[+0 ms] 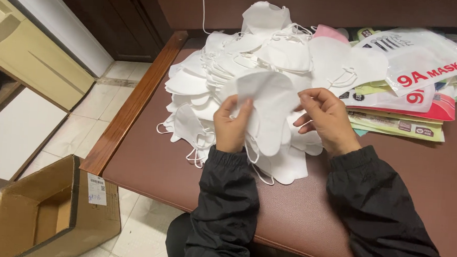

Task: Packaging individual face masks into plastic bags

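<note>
A white folded face mask (269, 109) is held up between both hands above a big heap of white masks (226, 66) on a dark red-brown table (297, 210). My left hand (232, 125) grips the mask's left side, fingers curled over its edge. My right hand (327, 118) pinches its right edge between thumb and fingers. Both arms wear black sleeves. The heap spreads from the table's middle to its far edge, with thin ear loops trailing out at the lower left.
A stack of flat printed mask packets (413, 86) lies at the table's far right. An open cardboard box (52, 213) stands on the tiled floor at lower left. Cream cabinets (34, 61) and a white board are at the left.
</note>
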